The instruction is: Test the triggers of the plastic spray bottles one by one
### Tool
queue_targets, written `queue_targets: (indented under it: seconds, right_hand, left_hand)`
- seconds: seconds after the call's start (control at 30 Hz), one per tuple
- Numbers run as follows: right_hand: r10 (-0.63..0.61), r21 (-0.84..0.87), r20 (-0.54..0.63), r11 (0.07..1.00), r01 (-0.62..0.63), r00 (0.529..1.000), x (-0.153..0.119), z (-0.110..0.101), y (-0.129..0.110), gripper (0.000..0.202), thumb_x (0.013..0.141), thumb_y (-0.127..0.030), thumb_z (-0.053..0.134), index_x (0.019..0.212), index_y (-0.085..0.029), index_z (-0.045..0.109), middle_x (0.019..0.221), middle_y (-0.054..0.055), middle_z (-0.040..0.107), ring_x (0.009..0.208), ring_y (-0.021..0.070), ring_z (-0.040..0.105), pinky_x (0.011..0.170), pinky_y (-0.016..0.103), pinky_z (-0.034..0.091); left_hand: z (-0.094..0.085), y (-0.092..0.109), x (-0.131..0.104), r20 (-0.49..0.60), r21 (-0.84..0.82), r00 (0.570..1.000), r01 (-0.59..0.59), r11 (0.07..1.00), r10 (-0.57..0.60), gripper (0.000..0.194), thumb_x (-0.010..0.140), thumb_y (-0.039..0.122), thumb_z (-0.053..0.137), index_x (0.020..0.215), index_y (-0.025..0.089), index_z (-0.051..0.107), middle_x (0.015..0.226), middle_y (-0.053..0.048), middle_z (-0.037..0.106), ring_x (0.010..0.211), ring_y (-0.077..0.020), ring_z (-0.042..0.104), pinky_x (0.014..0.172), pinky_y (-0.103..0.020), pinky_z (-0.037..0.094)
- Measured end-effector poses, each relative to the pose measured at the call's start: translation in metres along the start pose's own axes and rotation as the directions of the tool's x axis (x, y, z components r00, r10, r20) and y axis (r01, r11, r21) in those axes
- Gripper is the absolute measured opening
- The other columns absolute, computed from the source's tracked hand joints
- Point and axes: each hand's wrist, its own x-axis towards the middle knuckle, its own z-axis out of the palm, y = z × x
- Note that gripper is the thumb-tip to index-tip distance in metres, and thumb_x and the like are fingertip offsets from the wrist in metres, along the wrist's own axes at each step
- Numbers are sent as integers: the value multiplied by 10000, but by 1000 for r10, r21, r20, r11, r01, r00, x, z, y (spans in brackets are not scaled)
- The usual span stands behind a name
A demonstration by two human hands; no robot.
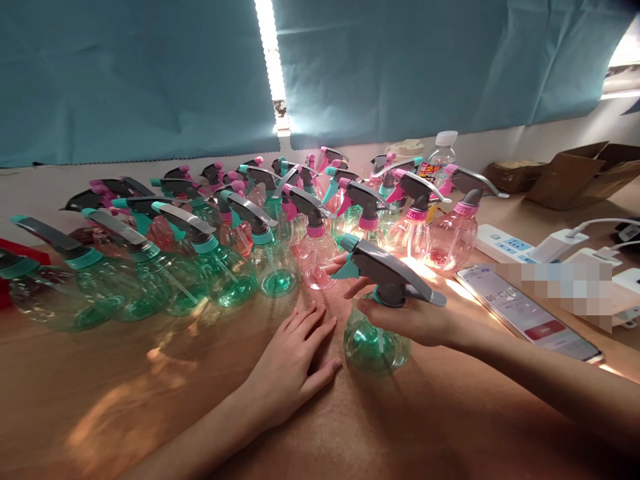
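A green spray bottle (377, 343) with a dark trigger head and teal nozzle stands in front of me, upright. My right hand (400, 320) is wrapped around its neck just under the head, with some fingers hidden behind it. Just left of that bottle, my left hand (295, 357) lies flat on the wooden table (240, 440), fingers spread and holding nothing. Beyond my hands stand several spray bottles in rows, among them a green one (274, 270) and a pink one (317, 257) close to my left fingertips.
At the right lie a phone (530, 310) and a white power strip (505, 243) with plugged-in chargers. Farther back are an open cardboard box (580, 177) and a clear bottle with a white cap (445, 150). Something red (25, 253) shows at the far left.
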Motion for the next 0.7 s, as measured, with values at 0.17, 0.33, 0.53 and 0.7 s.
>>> queue_targets:
  seconds: [0.17, 0.33, 0.53, 0.7]
  right_hand:
    - [73, -21, 8, 997, -73, 997, 0, -1, -4, 469, 769, -210, 549, 1230, -283, 591, 954, 27, 709, 789, 173, 688, 583, 254, 527]
    - [132, -188, 3, 974, -129, 991, -4, -8, -1, 268, 767, -229, 589, 1022, -277, 658, 747, -26, 683, 628, 139, 620, 576, 260, 500]
    - [94, -136, -60, 985, -102, 994, 1, -5, -16, 50, 714, -195, 584, 738, -239, 580, 519, -65, 476, 481, 104, 474, 439, 221, 399]
    - [137, -157, -73, 977, -147, 988, -1, -4, -11, 109, 718, -190, 595, 651, -225, 516, 470, -72, 406, 444, 95, 431, 408, 218, 377]
  left_hand:
    - [-5, 3, 2, 36, -16, 999, 19, 1000, -19, 545, 952, 409, 536, 1421, 146, 449, 1512, -150, 385, 1402, -318, 329, 1141, -514, 278]
    - [-8, 5, 3, 60, -6, 998, 27, 1000, -26, 544, 952, 401, 540, 1412, 122, 461, 1516, -169, 370, 1403, -323, 323, 1141, -523, 272]
    - [-7, 6, 3, 75, 3, 997, 34, 999, -35, 544, 954, 393, 537, 1414, 112, 461, 1521, -176, 358, 1407, -320, 316, 1141, -516, 271]
    - [-7, 5, 3, 58, 3, 998, 35, 999, -35, 535, 947, 394, 540, 1414, 144, 462, 1520, -154, 369, 1406, -305, 324, 1136, -512, 284]
